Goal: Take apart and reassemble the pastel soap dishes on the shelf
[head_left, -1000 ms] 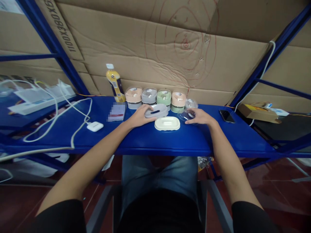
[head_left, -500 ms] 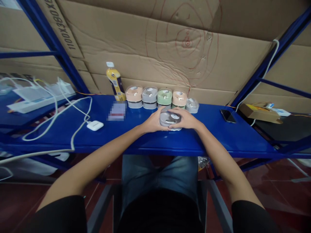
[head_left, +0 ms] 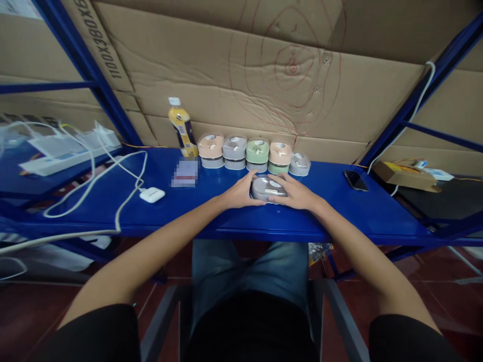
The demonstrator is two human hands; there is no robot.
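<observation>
Grey container (head_left: pixel 267 188) with a clear lid sits on the blue shelf (head_left: pixel 234 216), clasped from both sides — the left hand (head_left: pixel 241 193) curls against its left edge and the right hand (head_left: pixel 296 193) lies over its right side and front, fingers bent around it. Both hands are closed on the same container, thumbs pointing inward toward each other. Just behind the grip stands a row of similar lidded containers (head_left: pixel 253 153) against the cardboard wall (head_left: pixel 234 85) — peach, grey, green, peach, then a lower clear-topped one at the right end. Left of that row, further from the hands, a yellow bottle (head_left: pixel 182 128) stands upright, with a small flat card (head_left: pixel 184 172) lying in front of it. Well off to the left of the grip lie a white earbud case (head_left: pixel 152 194) and a white cable (head_left: pixel 113 173). Well to the right of the grip a dark phone (head_left: pixel 353 180) lies flat
</observation>
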